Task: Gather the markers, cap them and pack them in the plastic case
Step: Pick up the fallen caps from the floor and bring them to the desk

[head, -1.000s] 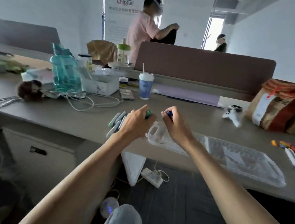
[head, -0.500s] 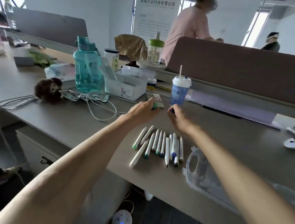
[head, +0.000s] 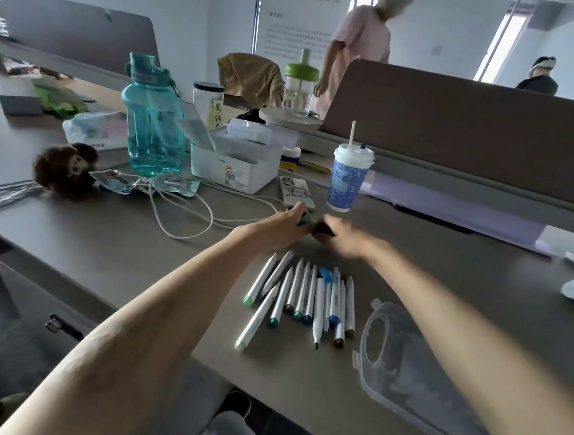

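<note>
Grey desk (head: 105,237) fills most of the view, with a brown divider panel (head: 457,134) standing along its far edge. At the near edge on my right lies the clear plastic case (head: 403,374), flat and partly under my right forearm. A teal water bottle (head: 152,121) stands upright toward the far left of the desk, and a white box (head: 234,165) sits just beside it on the right. The markers (head: 303,297) lie side by side in a loose row close to the near edge, just left of the case and apart from it; most are capped, and one shows a bare dark tip pointing toward me. A blue paper cup (head: 347,181) with a straw stands near the far edge, in front of the divider. A brown plush toy (head: 64,169) sits near the left edge. Beyond the row my hands meet above the desk: my left hand (head: 278,227) has its fingers curled round a green marker (head: 304,218), and my right hand (head: 346,237), blurred, is curled round a dark piece (head: 322,227) held against the green end.
</note>
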Demonstrator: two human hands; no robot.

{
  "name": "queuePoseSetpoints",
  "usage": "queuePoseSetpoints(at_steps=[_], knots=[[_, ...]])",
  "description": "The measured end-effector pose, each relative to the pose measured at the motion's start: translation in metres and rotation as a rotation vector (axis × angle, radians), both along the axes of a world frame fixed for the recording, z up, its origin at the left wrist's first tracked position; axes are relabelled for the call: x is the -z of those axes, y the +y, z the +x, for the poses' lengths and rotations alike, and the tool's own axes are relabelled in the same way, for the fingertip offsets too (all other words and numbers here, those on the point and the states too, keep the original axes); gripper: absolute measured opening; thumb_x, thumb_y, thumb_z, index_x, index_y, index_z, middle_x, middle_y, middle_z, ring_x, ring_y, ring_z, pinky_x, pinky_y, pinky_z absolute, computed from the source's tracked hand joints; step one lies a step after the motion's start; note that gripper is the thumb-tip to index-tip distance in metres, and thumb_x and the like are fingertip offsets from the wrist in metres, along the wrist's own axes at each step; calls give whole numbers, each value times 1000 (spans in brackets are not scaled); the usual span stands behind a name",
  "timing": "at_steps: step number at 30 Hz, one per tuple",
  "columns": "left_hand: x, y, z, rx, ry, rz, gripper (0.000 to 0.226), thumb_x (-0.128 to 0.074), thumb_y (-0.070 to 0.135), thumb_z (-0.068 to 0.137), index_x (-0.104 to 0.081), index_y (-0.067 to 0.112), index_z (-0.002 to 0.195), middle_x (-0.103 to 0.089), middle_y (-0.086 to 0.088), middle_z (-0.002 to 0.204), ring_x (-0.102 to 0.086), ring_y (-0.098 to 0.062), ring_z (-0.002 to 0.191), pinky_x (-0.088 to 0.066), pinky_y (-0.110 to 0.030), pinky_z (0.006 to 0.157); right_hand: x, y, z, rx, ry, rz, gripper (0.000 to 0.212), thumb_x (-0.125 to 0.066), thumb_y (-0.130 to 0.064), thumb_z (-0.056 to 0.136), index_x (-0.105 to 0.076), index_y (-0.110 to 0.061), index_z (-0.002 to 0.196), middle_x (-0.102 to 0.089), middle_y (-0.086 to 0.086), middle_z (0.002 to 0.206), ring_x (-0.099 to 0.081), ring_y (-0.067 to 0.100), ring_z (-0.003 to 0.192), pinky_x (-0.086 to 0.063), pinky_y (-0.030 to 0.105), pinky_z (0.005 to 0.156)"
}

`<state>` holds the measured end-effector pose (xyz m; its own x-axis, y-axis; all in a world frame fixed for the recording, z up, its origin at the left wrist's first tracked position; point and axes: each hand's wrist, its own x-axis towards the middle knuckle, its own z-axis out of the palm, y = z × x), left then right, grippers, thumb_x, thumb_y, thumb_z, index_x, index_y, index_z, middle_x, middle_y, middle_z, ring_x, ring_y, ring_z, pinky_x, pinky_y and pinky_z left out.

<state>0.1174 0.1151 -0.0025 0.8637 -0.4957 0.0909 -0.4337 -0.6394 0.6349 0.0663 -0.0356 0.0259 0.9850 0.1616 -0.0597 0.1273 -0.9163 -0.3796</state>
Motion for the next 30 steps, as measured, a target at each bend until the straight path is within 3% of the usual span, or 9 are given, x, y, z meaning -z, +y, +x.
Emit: queuePoseSetpoints(at_steps=[3,5,7,13,18,22,25,28,30], knots=[[6,-8,6,34,73,-81,16,-49,34,99,-44,20,104,-60,-17,95,-53,-22,68,-42,-33,55,-2,-4,0,-37,7,18,17,-55,-18,99,-53,-13,114,-57,6,109,-55,21,100,-41,35,84],[7,-11,6,51,104,-145,12,-54,30,97,-49,22,105,-61,-17,103,-60,-25,78,-50,-37,66,-4,-8,-2,-62,-2,26,11,-57,-16,97,-51,-17,106,-55,3,104,-53,19,96,-38,31,79],[3,-11,2,75,71,-145,21,-57,26,96,-56,13,112,-59,-9,102,-58,-22,91,-48,-35,77,-6,-12,-5,-69,-14,40,15,-60,-15,95,-55,-12,109,-59,6,105,-54,18,95,-39,30,78],[-1,-3,-5,36,62,-175,26,-53,24,98,-62,6,113,-60,-8,104,-54,-17,93,-41,-29,79,-5,-22,-13,-45,-30,124,32,-67,-14,91,-59,-10,121,-64,7,122,-59,19,109,-47,30,89],[-2,6,-13,14,-9,-141,20,-55,23,96,-65,11,108,-62,-2,97,-58,-15,84,-44,-14,60,-11,-25,-27,-59,79,140,54,-79,-31,80,-55,-18,127,-61,-4,117,-58,15,109,-48,34,95],[0,13,-18,5,-5,-163,11,-55,20,96,-64,16,101,-62,1,88,-57,-5,67,-45,-8,51,-11,-26,-34,-79,114,92,58,-83,-29,76,-55,-20,126,-59,-13,105,-57,9,101,-44,28,89],[2,14,-22,3,7,-204,9,-53,19,97,-62,20,98,-62,1,88,-59,-10,74,-48,-19,62,-8,-25,-36,-66,58,64,58,-84,-26,75,-58,-17,126,-62,-6,111,-59,14,103,-45,28,88],[7,16,-21,-19,27,-265,12,-50,23,98,-61,22,100,-64,-4,105,-58,-20,98,-45,-33,86,-1,-22,-32,-51,-16,76,51,-84,-23,74,-62,-15,120,-65,0,112,-61,18,102,-49,33,90],[9,17,-20,-40,41,-307,13,-49,26,98,-62,25,99,-64,-4,109,-58,-21,102,-44,-37,92,1,-22,-28,-57,-29,104,44,-82,-20,76,-62,-13,115,-66,7,112,-62,22,102,-51,38,91]])
